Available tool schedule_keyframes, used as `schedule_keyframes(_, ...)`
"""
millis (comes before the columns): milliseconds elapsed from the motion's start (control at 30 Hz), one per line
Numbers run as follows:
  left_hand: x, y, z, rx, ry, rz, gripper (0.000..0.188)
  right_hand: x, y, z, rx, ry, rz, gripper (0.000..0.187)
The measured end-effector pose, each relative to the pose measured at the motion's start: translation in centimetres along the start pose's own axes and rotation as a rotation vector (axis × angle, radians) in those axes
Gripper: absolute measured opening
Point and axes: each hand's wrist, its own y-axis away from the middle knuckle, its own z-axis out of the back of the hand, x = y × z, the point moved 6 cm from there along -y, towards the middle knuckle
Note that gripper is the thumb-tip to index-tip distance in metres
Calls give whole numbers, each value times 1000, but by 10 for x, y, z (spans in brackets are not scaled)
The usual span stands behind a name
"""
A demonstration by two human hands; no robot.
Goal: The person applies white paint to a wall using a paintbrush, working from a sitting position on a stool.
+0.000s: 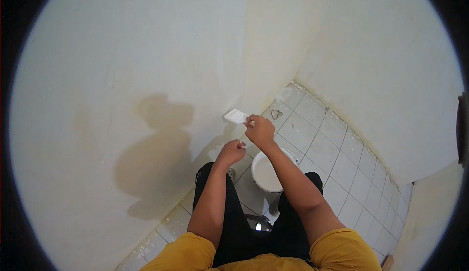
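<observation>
My right hand (260, 131) is closed around the handle of a paintbrush (236, 116). The brush's white-coated head is at the wall (210, 51) on my left, low down near the floor; I cannot tell whether it touches. Just below and to the left of it is my left hand (232, 152), its fingers curled together. A whitish speck shows at those fingertips, but what they hold, if anything, I cannot make out. Under my right forearm, a white bucket (253, 175) of white paint (266, 175) stands on the floor, partly covered by the arm.
White floor tiles (337, 158) with paint spatters run along the walls. A second wall (381, 75) meets the first in a corner ahead. A small ring-like object (276, 114) lies on the tiles near that corner. My knees in dark trousers (205, 183) flank the bucket.
</observation>
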Motion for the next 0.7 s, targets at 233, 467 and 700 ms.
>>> schedule_keyframes(233, -2, 2, -14, 176, -137, 87, 47, 60, -40, 90, -258, -64, -29, 23)
schedule_keyframes(467, -8, 4, -19, 215, -150, 83, 45, 110, -71, 171, -532, -700, 231, 17)
schedule_keyframes(700, -8, 9, -22, 243, -203, 101, 46, 44, -73, 70, -342, -449, 176, 11)
